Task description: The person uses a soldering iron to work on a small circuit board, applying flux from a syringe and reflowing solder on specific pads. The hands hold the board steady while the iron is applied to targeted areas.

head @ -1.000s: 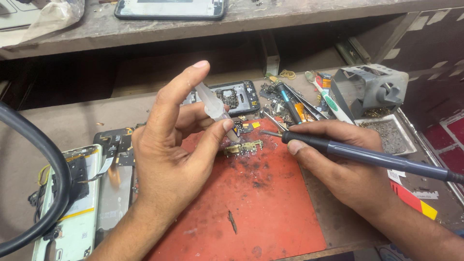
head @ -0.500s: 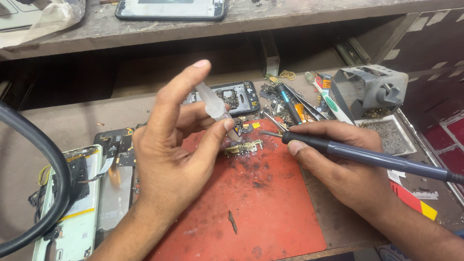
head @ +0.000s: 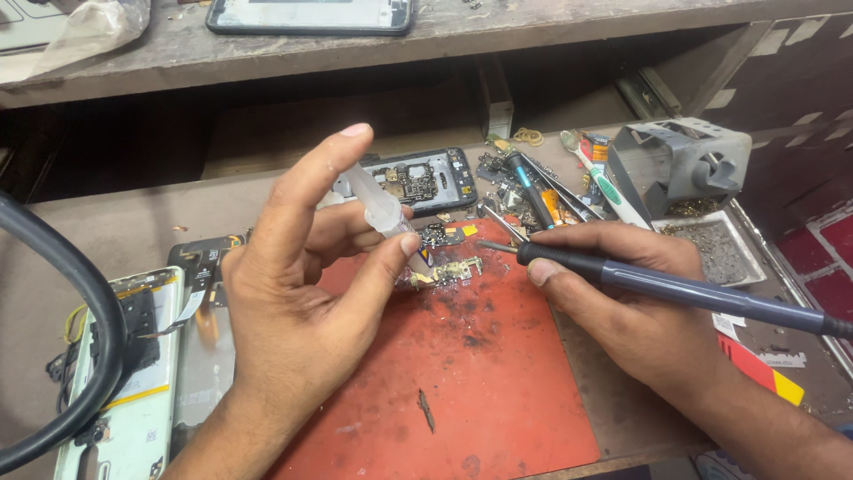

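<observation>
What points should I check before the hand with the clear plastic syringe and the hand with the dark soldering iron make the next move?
1. Left hand grips the clear plastic syringe: ok.
2. Right hand holds the dark soldering iron steadily: ok.
3. Iron tip apart from the small gold-coloured circuit part: ok.
4. Part lies on the red work mat: ok.
5. Iron hot: cannot tell.
6. Syringe contents left: cannot tell.
</observation>
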